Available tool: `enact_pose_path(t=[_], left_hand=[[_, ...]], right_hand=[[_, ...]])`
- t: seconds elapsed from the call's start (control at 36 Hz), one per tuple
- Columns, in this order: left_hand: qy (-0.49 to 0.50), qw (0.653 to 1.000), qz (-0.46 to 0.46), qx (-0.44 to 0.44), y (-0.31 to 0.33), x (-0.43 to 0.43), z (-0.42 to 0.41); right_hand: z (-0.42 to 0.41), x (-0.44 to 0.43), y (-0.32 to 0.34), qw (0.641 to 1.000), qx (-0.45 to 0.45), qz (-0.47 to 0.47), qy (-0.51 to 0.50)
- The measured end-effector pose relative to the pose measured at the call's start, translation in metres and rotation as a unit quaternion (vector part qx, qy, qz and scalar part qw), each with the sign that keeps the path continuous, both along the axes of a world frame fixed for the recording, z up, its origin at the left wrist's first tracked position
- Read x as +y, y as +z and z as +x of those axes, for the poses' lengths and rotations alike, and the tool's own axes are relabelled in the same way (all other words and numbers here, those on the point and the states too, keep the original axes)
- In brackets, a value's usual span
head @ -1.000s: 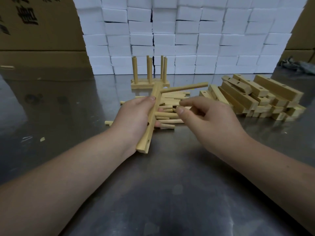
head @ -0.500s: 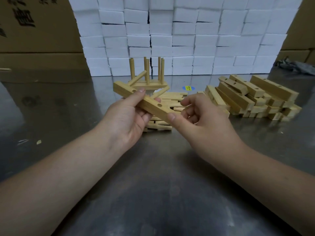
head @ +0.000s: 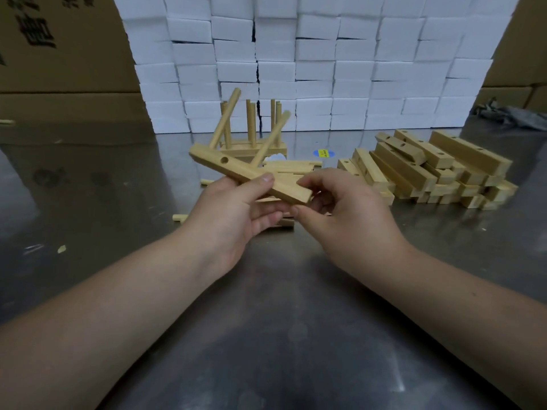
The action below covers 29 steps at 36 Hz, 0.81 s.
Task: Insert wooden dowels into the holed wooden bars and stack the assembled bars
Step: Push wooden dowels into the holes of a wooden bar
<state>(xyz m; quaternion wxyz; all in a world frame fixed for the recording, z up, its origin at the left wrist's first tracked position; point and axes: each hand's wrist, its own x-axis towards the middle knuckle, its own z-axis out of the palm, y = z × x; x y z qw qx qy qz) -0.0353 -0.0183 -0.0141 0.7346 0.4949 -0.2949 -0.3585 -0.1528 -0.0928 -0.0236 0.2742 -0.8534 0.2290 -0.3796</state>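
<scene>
My left hand (head: pixel 236 211) grips a holed wooden bar (head: pixel 236 170) above the table, tilted with its far end up to the left. Two dowels stick out of the bar away from me, a left dowel (head: pixel 226 115) and a right dowel (head: pixel 272 137). My right hand (head: pixel 340 208) pinches the bar's near right end between thumb and fingers. Behind the bar stands an assembled bar stack (head: pixel 254 147) with several upright dowels. Loose dowels (head: pixel 291 167) lie on the table under and behind my hands.
A pile of holed bars (head: pixel 429 170) lies at the right on the metal table (head: pixel 266 335). A wall of white boxes (head: pixel 310 60) closes the back, with cardboard cartons (head: pixel 59 54) on the left. Stray dowels (head: pixel 180 217) lie left of my hands.
The bar has been lifted off the table and turned; its two dowels now point up and away. My right hand moved from the dowel to the bar's near end.
</scene>
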Motion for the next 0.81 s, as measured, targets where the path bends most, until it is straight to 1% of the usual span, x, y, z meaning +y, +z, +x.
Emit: enact_pose_path(t=[0.06,0.11,0.14,0.19,0.25,0.31,0.36,0.39,0.44,0.56,0.64,0.69,0.75,0.81], left_hand=[[0.01,1.0,-0.001,0.015,0.001,0.0,0.004],[0.029,1.0,0.004,0.006,0.003,0.0,0.008],[0.037,0.999,0.003,0.004,0.003,0.0,0.01],[0.049,0.999,0.004,0.007,0.004,0.0,0.013],[0.056,0.998,0.01,0.009,0.004,0.0,0.015],[0.061,0.998,0.011,0.018,0.002,-0.001,0.015],[0.075,0.997,0.01,0.023,0.002,-0.002,0.015],[0.084,0.996,0.01,0.024,0.002,-0.002,0.015],[0.099,0.995,0.008,0.032,0.002,-0.003,0.016],[0.101,0.994,0.022,0.041,0.0,-0.004,0.017],[0.092,0.994,0.028,0.046,0.0,-0.004,0.018],[0.094,0.994,0.026,0.047,-0.001,-0.004,0.019],[0.102,0.994,0.019,0.039,-0.001,-0.003,0.02],[0.109,0.993,0.008,0.037,-0.001,-0.002,0.021]], right_hand=[[0.001,-0.001,0.001,1.0,-0.002,0.017,0.0],[0.001,-0.003,0.0,0.999,0.011,0.033,-0.01],[0.0,-0.005,0.0,0.999,0.03,0.036,-0.014],[0.0,-0.008,-0.003,0.995,0.096,0.022,-0.008],[0.002,-0.008,-0.005,0.984,0.173,-0.027,0.022],[0.006,-0.004,-0.007,0.965,0.235,-0.097,0.071],[0.009,-0.002,-0.009,0.94,0.283,-0.158,0.103],[0.009,-0.001,-0.01,0.933,0.297,-0.174,0.108],[0.008,-0.002,-0.009,0.932,0.294,-0.185,0.102],[0.007,-0.001,-0.005,0.94,0.255,-0.211,0.084],[0.006,0.001,-0.003,0.95,0.244,-0.185,0.063],[0.006,0.001,-0.004,0.949,0.253,-0.181,0.053],[0.006,0.001,-0.004,0.948,0.259,-0.179,0.042],[0.004,0.0,-0.002,0.956,0.248,-0.158,0.023]])
